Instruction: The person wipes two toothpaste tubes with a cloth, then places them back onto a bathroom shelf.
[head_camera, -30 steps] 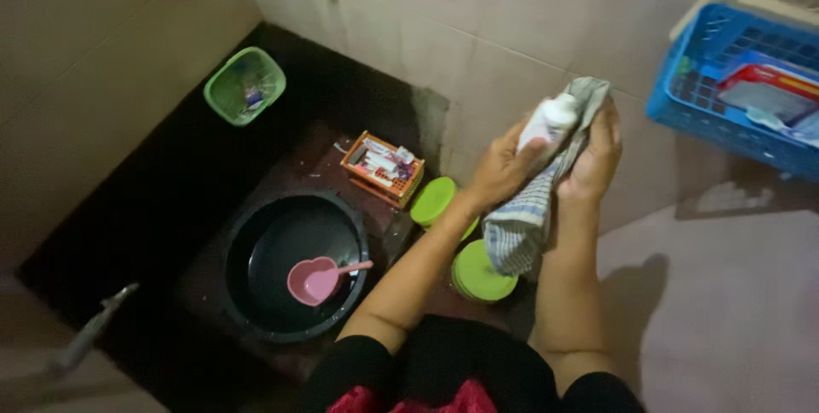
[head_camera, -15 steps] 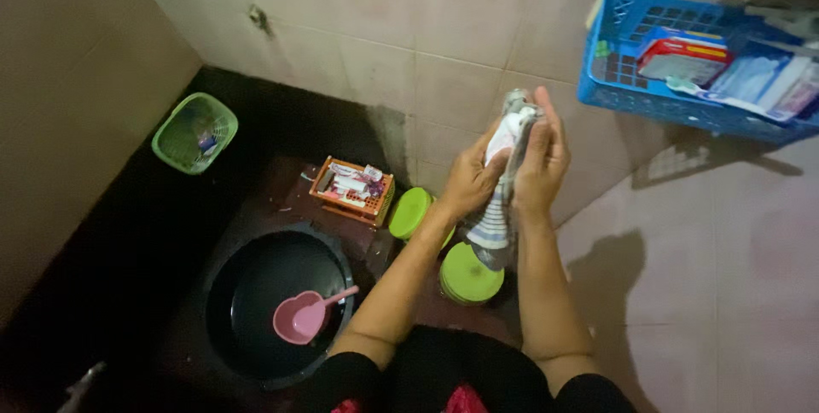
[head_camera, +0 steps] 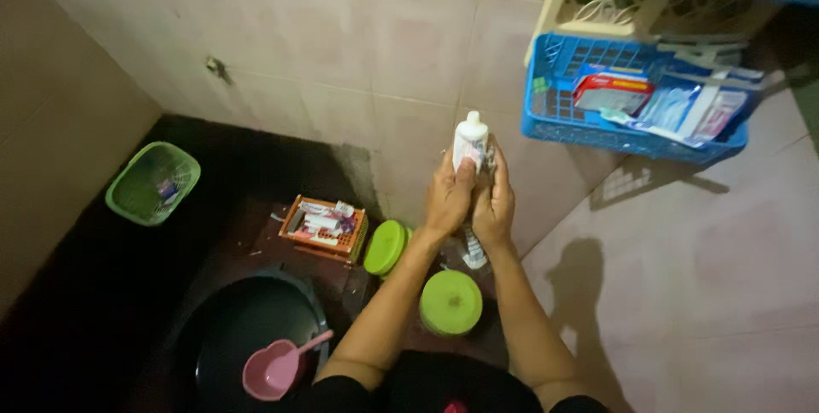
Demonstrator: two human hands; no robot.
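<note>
A small white bottle (head_camera: pixel 470 136) stands upright between my two hands in front of the tiled wall. My left hand (head_camera: pixel 449 195) grips its lower part. My right hand (head_camera: pixel 494 200) presses a striped cloth (head_camera: pixel 473 247) against the bottle's side; the cloth's end hangs down below my hands. Most of the cloth is hidden between my palms.
Below my hands stand two lime-green lidded tubs (head_camera: pixel 450 302) and an orange crate (head_camera: pixel 324 226) of small packets. A black basin (head_camera: pixel 243 336) holds a pink heart-shaped scoop (head_camera: pixel 271 370). A green basket (head_camera: pixel 153 183) sits far left. A blue wall basket (head_camera: pixel 636 101) hangs at upper right.
My hands have drawn together and the bottle now stands upright, its top bare above my fingers. The cloth is bunched tighter. The view has tilted up, showing more wall and the blue basket.
</note>
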